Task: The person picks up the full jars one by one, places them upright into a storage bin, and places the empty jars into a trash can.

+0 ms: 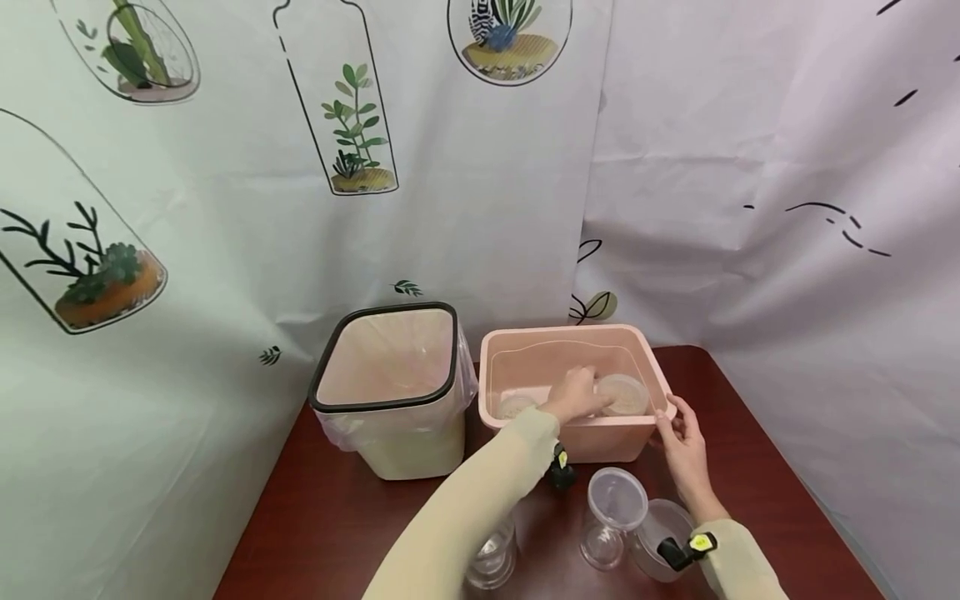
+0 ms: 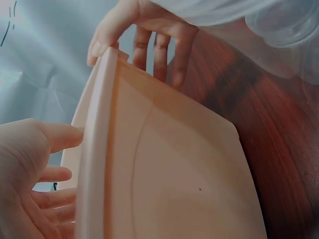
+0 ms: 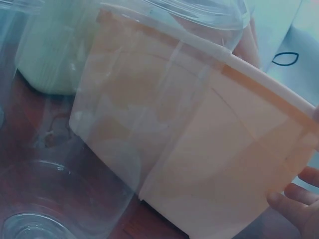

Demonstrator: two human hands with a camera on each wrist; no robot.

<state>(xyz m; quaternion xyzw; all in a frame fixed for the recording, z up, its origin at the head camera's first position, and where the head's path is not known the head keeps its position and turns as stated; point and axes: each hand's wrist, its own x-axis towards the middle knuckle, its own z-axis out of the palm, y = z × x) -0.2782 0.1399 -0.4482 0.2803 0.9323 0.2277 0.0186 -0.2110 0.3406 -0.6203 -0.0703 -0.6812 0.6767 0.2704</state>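
Observation:
A pink plastic bin [image 1: 570, 336] stands on the table. Over its front rim reaches my left hand [image 1: 576, 395], fingers inside beside a round clear container [image 1: 628, 397] of pale contents. In the left wrist view the left hand [image 2: 25, 169] has its fingers loosely extended, partly hidden behind the rim. My right hand [image 1: 684, 446] grips the bin's front right corner, thumb and fingers about the rim. The right wrist view shows this hand [image 3: 299, 204] at the corner. A second round container [image 1: 516, 405] lies in the bin's left end.
Left of the bin stands a bin-bagged trash can [image 1: 412, 442] with a black rim. In front are a clear lidded jar [image 1: 617, 498], a wide clear tub [image 1: 660, 542] and another clear jar [image 1: 491, 562] by the left sleeve. A printed cloth [image 1: 480, 225] hangs behind the table.

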